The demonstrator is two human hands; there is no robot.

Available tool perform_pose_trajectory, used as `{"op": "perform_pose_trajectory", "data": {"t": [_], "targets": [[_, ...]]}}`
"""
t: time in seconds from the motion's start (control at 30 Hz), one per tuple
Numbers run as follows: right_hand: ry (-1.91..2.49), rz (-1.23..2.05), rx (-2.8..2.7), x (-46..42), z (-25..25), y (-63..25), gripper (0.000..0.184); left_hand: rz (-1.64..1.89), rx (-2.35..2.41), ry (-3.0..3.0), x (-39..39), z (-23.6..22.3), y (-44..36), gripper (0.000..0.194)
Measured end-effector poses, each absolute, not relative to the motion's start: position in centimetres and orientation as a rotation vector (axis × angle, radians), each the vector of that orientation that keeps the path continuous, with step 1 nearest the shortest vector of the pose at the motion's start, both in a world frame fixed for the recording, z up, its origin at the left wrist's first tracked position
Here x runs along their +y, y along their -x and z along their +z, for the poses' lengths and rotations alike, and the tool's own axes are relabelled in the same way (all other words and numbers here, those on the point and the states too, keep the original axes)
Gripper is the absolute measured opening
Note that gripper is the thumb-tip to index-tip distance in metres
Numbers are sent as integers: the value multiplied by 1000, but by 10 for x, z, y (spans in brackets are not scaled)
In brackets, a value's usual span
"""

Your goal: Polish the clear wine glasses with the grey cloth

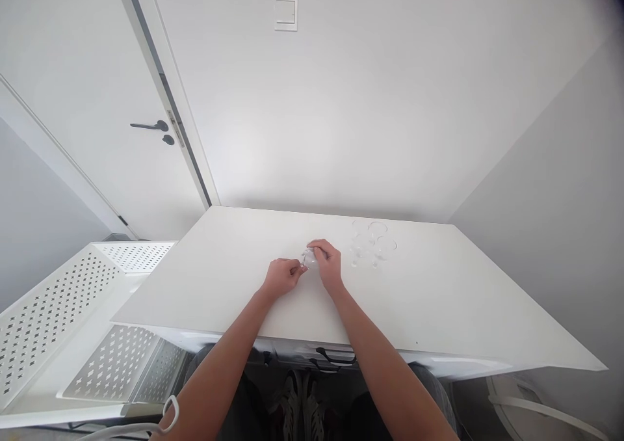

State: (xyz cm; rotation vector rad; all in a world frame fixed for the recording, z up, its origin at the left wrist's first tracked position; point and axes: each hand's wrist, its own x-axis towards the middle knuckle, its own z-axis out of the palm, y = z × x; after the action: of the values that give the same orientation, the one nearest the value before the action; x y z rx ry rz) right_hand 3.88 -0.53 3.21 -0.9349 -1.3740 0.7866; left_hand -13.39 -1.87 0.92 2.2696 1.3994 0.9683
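Observation:
My right hand [327,262] grips a small, clear plastic piece [311,259] over the middle of the white tabletop [234,246]. At its left edge my left hand [283,277] is closed in a pinch, the fingertips touching or very near the piece. Its exact kind is too small and see-through to make out. To the right of my hands, several thin, clear, rounded pieces [377,229] lie flat on the white surface, with faint outlines.
A white perforated rack [73,298] stands along the left side. Behind the tabletop rises a white wall with a light switch [285,12], and a door with a dark handle [151,125] is at the left. Dark drawer handles [336,355] are below the front edge.

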Motion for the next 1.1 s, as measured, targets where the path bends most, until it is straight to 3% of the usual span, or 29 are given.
{"op": "perform_pose_trajectory", "data": {"t": [0.2, 0.6, 0.73, 0.9, 1.1], "targets": [[799, 1336, -984, 2, 30, -47, 23, 985, 1344, -2189, -18, 10, 136, 44], [562, 1532, -969, -9, 34, -30, 40, 988, 899, -1497, -21, 23, 132, 42], [576, 1691, -1102, -15, 35, -22, 52, 1001, 875, -1375, -23, 24, 134, 56], [627, 1654, -1062, -17, 29, -11, 53, 1014, 915, -1329, -24, 21, 133, 67], [675, 1417, -1233, -14, 22, -10, 50, 1158, 896, -1306, -25, 29, 130, 57]]}}
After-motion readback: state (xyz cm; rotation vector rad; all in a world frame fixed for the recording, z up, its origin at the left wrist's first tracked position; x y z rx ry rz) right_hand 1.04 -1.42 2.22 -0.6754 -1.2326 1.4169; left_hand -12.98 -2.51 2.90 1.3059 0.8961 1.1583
